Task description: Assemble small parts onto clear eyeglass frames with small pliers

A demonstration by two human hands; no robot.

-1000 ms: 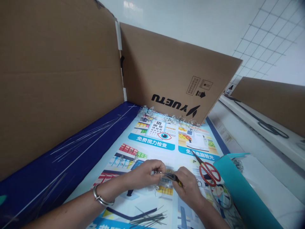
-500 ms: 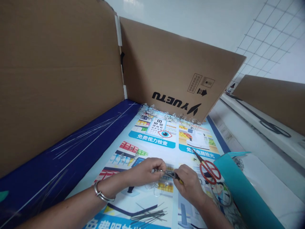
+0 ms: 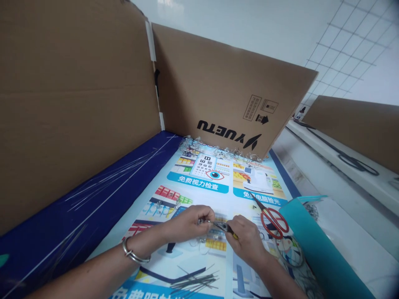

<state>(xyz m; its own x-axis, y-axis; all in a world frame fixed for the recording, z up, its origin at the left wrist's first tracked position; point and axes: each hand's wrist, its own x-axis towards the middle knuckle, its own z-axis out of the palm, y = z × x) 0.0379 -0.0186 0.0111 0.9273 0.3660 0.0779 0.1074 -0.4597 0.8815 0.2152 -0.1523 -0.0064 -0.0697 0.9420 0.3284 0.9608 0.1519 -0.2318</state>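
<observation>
My right hand [image 3: 247, 238] is closed round the handles of a pair of pliers [image 3: 222, 226], with their metal jaws pointing left. The jaw tips meet a small piece at the fingertips of my left hand [image 3: 199, 222]. That left hand, a silver bangle on its wrist, pinches something thin and wiry, too small to make out. Thin clear or wire loops [image 3: 202, 245] lie on the printed sheet just below the fingers. Scissors with red handles [image 3: 274, 223] rest to the right of my right hand. Nearer me lies a bundle of thin dark strips [image 3: 196, 282].
Cardboard panels [image 3: 230, 91] stand at the left and back. Small wire pieces [image 3: 224, 153] line the back panel's foot. Thin strands [image 3: 102, 178] lie on the blue surface at left. A teal folder [image 3: 321, 245] and coiled wire [image 3: 291, 253] are at right.
The view has shifted slightly. Both hands keep nearly the same pose, with the pliers still between them.
</observation>
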